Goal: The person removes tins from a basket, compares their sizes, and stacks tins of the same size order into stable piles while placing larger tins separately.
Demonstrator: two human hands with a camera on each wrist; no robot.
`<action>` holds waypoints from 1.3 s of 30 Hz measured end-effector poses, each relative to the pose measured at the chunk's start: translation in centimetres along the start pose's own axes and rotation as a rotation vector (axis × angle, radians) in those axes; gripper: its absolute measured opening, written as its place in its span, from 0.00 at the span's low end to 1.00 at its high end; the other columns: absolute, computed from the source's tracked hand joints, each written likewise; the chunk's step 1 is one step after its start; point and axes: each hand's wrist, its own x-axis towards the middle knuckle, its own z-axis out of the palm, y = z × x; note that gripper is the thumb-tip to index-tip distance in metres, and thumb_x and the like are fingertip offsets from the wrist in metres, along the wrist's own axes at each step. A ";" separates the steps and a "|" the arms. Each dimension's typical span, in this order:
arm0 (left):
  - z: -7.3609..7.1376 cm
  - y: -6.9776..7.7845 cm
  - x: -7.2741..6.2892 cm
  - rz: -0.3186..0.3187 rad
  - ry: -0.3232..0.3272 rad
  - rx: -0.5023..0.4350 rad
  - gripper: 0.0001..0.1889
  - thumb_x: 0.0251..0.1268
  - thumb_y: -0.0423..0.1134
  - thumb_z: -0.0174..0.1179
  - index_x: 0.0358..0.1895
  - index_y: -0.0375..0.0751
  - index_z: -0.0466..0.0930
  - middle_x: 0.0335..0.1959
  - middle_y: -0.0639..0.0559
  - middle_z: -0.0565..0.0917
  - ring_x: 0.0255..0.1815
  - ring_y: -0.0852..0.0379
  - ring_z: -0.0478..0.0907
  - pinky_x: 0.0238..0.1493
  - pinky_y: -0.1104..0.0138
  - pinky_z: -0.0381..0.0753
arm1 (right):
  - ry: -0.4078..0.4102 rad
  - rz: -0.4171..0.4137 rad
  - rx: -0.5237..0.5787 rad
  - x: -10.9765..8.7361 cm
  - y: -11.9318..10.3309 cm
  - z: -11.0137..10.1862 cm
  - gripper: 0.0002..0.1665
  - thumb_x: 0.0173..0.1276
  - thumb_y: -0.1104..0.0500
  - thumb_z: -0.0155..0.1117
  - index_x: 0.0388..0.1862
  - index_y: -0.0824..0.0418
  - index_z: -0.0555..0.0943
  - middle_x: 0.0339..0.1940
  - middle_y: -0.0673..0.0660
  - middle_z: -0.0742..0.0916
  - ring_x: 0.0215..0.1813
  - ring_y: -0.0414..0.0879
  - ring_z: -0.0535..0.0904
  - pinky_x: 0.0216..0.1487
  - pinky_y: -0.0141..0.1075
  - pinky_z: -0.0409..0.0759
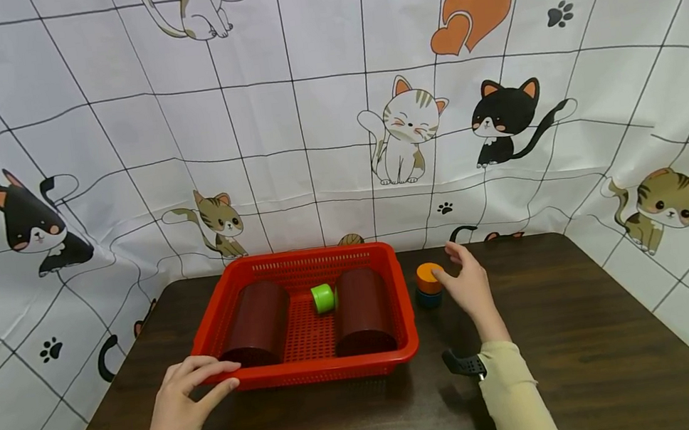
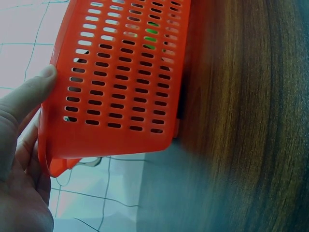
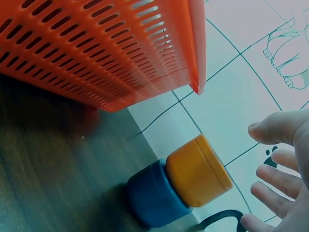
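A red plastic basket (image 1: 315, 371) with slotted walls stands on the dark wooden table. At its front left corner my left hand (image 1: 180, 404) holds the rim, thumb on the outer side and fingers over the other side (image 2: 24, 140). Right of the basket an orange cylindrical piece (image 1: 429, 278) sits on a dark blue cylindrical piece (image 3: 157, 195), both cup-sized. My right hand (image 1: 471, 289) is just right of this stack, its fingers spread and holding nothing; a gap shows between them and the orange piece in the right wrist view.
Two dark brown rounded blocks (image 1: 257, 322) (image 1: 362, 309) lie lengthwise in the basket. A small bright green cylinder (image 1: 323, 298) lies between them, against the right one. Behind the wooden table (image 1: 567, 345) hangs a white sheet (image 1: 333, 123) printed with cats and grid lines.
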 end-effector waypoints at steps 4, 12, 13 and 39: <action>0.1 0.1 0.0 0.005 0.004 -0.003 0.14 0.50 0.44 0.75 0.41 0.67 0.88 0.40 0.64 0.82 0.46 0.74 0.61 0.43 0.68 0.67 | -0.016 -0.013 -0.005 0.4 -0.8 0.0 0.37 0.70 0.57 0.64 0.74 0.61 0.64 0.72 0.64 0.73 0.73 0.60 0.67 0.74 0.55 0.63; 0.1 0.1 0.0 0.005 0.001 -0.004 0.14 0.51 0.44 0.75 0.41 0.67 0.88 0.40 0.64 0.81 0.47 0.74 0.61 0.44 0.67 0.68 | -0.024 -0.054 -0.022 1.4 -3.0 -0.2 0.37 0.69 0.54 0.65 0.74 0.59 0.65 0.72 0.62 0.74 0.73 0.59 0.67 0.74 0.55 0.64; 0.1 0.0 0.0 0.007 0.001 -0.003 0.14 0.51 0.44 0.75 0.41 0.67 0.88 0.40 0.64 0.81 0.47 0.73 0.61 0.44 0.67 0.68 | -0.024 -0.057 -0.023 1.5 -3.2 -0.2 0.37 0.69 0.54 0.65 0.74 0.59 0.65 0.72 0.61 0.74 0.73 0.59 0.67 0.73 0.55 0.64; -0.1 0.0 0.1 -0.012 -0.014 0.009 0.13 0.52 0.46 0.74 0.41 0.68 0.88 0.40 0.65 0.81 0.47 0.74 0.61 0.44 0.64 0.68 | -0.088 -0.219 0.014 3.4 -9.1 2.5 0.34 0.69 0.58 0.64 0.72 0.60 0.68 0.71 0.60 0.75 0.73 0.57 0.68 0.72 0.55 0.66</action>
